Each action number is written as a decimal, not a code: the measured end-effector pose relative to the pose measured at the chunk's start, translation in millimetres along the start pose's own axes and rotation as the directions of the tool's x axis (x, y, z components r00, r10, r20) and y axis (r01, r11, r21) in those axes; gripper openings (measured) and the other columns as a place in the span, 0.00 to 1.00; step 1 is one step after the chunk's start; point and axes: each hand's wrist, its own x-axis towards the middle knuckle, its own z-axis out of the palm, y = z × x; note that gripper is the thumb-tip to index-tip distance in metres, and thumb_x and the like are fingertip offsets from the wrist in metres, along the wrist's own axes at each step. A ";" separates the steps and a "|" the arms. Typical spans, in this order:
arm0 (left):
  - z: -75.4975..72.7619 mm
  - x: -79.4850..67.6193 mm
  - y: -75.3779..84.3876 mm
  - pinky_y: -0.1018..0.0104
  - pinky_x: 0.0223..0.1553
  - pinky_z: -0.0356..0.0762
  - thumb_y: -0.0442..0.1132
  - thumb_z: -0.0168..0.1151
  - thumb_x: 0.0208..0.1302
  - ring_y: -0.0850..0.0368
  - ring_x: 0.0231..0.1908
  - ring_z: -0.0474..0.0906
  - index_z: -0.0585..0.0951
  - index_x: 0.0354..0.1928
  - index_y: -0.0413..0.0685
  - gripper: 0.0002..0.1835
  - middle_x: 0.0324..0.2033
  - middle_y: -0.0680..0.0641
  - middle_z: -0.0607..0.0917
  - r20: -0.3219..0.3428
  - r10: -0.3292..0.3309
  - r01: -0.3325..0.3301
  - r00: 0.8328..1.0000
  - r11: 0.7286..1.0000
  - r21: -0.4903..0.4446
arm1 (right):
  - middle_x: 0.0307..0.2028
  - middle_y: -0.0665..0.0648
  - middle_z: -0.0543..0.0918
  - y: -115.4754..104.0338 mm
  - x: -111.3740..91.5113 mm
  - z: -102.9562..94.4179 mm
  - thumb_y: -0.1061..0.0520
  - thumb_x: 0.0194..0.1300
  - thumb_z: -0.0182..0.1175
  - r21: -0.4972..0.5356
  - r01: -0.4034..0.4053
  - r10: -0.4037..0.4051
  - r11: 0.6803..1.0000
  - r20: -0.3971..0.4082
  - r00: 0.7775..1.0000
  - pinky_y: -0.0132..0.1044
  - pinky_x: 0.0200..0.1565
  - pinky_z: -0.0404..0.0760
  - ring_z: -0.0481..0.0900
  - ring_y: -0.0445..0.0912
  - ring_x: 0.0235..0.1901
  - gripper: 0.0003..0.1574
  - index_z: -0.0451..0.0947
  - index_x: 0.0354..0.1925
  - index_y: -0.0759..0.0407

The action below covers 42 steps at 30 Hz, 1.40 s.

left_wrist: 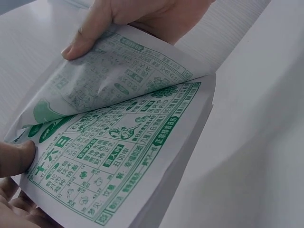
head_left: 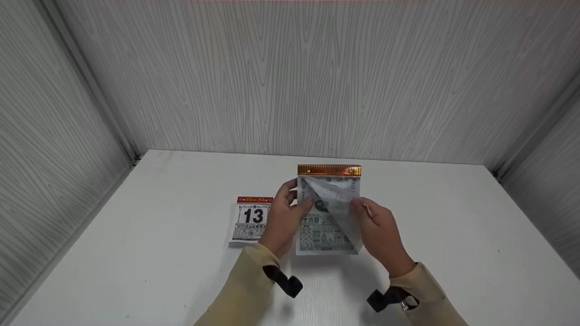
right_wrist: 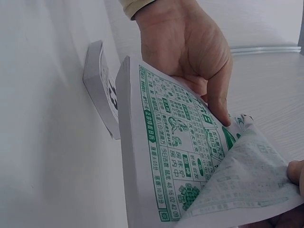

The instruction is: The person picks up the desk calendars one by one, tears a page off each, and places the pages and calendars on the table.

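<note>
A small indoor booth is suggested, rather than an open room. A plain white tabletop [head_left: 181,280] is closed in by a back panel [head_left: 317,77], a left panel [head_left: 41,149] and a right panel [head_left: 555,199], all faced with the same grey wood-grain pattern. The back corners are marked by darker strips [head_left: 89,86]. A filming spot is hinted at by the black devices [head_left: 290,284] worn at the wrists; whether it is housed in an office, lab or home cannot be told
</note>
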 end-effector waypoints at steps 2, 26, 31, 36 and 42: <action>0.0 0.6 -2.9 0.59 0.49 0.75 0.38 0.59 0.66 0.48 0.50 0.76 0.63 0.66 0.56 0.28 0.52 0.44 0.77 -0.007 0.015 -0.015 1.000 1.000 0.014 | 0.36 0.58 0.83 -7.3 -1.3 -1.2 0.51 0.75 0.44 0.019 0.004 -0.004 1.000 0.017 1.000 0.39 0.42 0.73 0.78 0.47 0.38 0.22 0.79 0.36 0.63; 3.2 2.3 -11.5 0.59 0.49 0.76 0.43 0.62 0.65 0.52 0.47 0.78 0.68 0.62 0.63 0.25 0.49 0.49 0.79 -0.048 0.064 -0.057 0.997 0.991 0.121 | 0.47 0.46 0.83 -1.1 -3.2 7.5 0.55 0.68 0.58 -0.320 0.439 -0.451 0.840 0.039 0.892 0.36 0.41 0.81 0.80 0.38 0.45 0.18 0.79 0.55 0.51; 2.1 0.9 -10.1 0.58 0.49 0.76 0.47 0.62 0.64 0.51 0.47 0.78 0.67 0.63 0.63 0.26 0.49 0.48 0.79 -0.049 0.060 -0.054 0.997 0.991 0.122 | 0.37 0.54 0.86 0.2 -4.4 6.2 0.53 0.72 0.50 -0.304 0.365 -0.368 0.880 0.051 0.929 0.32 0.30 0.75 0.75 0.33 0.29 0.22 0.72 0.62 0.53; 0.6 0.7 -9.0 0.58 0.49 0.76 0.46 0.61 0.65 0.51 0.47 0.78 0.65 0.65 0.62 0.28 0.50 0.48 0.78 -0.030 0.042 -0.038 0.999 0.991 0.132 | 0.37 0.55 0.86 4.3 -3.7 4.2 0.51 0.74 0.47 -0.205 0.294 -0.287 0.934 0.063 0.956 0.37 0.36 0.79 0.78 0.35 0.34 0.21 0.73 0.61 0.50; -2.0 0.1 -5.2 0.58 0.49 0.75 0.41 0.60 0.66 0.49 0.49 0.77 0.63 0.67 0.58 0.29 0.52 0.45 0.77 -0.004 0.004 -0.004 1.000 0.999 0.054 | 0.46 0.50 0.84 5.3 0.1 1.8 0.51 0.73 0.48 -0.054 0.226 -0.226 0.973 0.009 0.974 0.40 0.44 0.79 0.82 0.43 0.43 0.15 0.80 0.50 0.50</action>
